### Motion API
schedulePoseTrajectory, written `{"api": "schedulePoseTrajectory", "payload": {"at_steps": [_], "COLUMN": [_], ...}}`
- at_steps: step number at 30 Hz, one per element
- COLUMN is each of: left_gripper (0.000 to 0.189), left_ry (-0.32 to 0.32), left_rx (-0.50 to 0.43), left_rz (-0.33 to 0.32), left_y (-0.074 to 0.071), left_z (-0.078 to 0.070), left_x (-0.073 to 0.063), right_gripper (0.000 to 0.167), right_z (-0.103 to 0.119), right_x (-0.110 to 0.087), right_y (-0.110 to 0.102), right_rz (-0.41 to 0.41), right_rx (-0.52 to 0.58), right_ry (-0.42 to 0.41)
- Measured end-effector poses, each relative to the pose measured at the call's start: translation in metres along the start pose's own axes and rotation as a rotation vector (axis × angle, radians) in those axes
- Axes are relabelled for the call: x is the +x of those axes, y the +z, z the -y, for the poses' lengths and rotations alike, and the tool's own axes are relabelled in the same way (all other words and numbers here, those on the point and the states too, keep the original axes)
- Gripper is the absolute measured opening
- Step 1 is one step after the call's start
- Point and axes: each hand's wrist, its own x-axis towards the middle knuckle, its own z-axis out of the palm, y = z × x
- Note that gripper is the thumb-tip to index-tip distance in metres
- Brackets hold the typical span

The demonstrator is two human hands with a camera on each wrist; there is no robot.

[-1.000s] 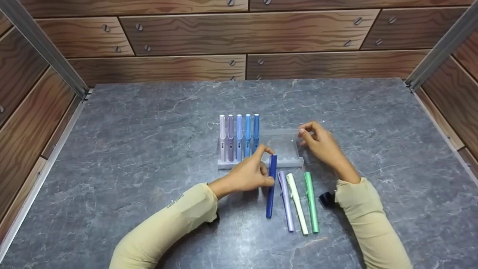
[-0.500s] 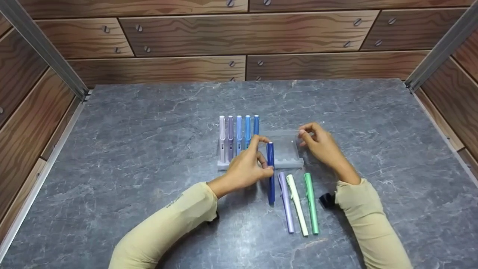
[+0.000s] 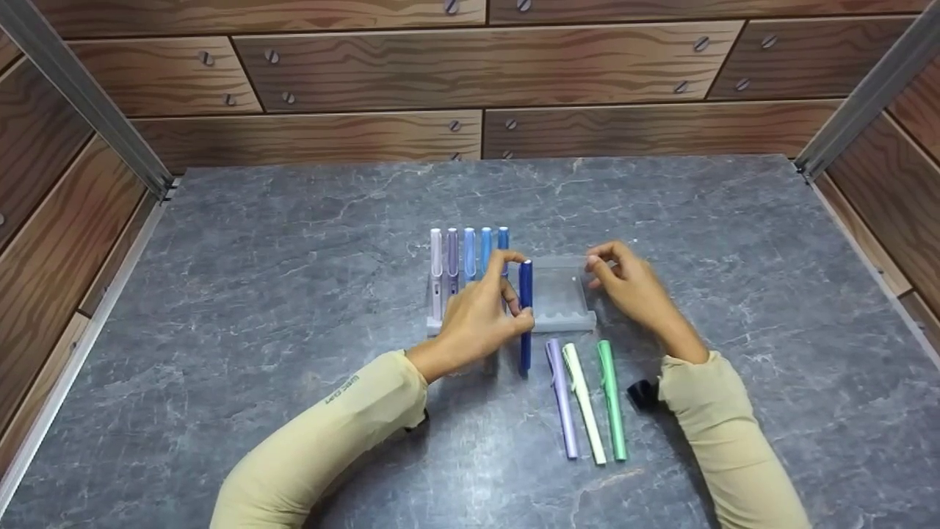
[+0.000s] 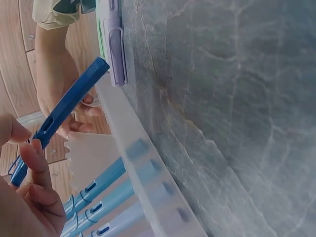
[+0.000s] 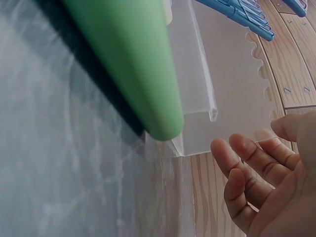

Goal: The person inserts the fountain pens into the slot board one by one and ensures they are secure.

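Observation:
My left hand [image 3: 477, 316] pinches a dark blue pen [image 3: 526, 283] between thumb and fingers. The pen stands nearly upright, raised in front of a clear pen stand [image 3: 565, 294]. In the left wrist view this pen [image 4: 74, 94] slants above the stand's front ledge [image 4: 131, 128]. Several pens [image 3: 436, 253], pale lilac through blue, lean in the stand's left half, partly hidden by my left hand. At the stand's right top corner, my right hand [image 3: 631, 286] grips the clear panel's edge; the right wrist view has thumb [image 5: 291, 126] and fingers on either side of it.
In front of the stand, a lilac pen [image 3: 562, 400], a cream pen [image 3: 585, 404] and a green pen [image 3: 612, 400] lie on the grey marbled table [image 3: 294, 242]. Wood-patterned panels [image 3: 485, 66] and metal posts [image 3: 95, 95] surround the table.
My left hand has carried the dark blue pen up and slightly left, away from the lying pens and towards the stand. The right hand stays at the stand's corner.

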Motion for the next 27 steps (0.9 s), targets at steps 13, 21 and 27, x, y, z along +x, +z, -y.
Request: {"api": "schedulePoseTrajectory", "payload": {"at_steps": [13,21,27], "left_gripper": [0.06,0.058,0.055], "left_ry": [0.068,0.121,0.147], "left_rx": [0.075,0.152,0.209], "left_rz": [-0.078,-0.139,-0.195], "left_y": [-0.001,-0.002,-0.001], "left_z": [0.001,0.001,0.001], "left_x": [0.006,0.01,0.012], "right_gripper": [0.026,0.027,0.027], "right_z": [0.001,0.001,0.001], "right_x": [-0.001,-0.001,-0.001], "right_y": [0.0,-0.001,0.0], "right_rz": [-0.003,0.0,0.003], "right_rx": [0.013,0.014,0.014], "right_ry": [-0.008,-0.01,-0.011]}}
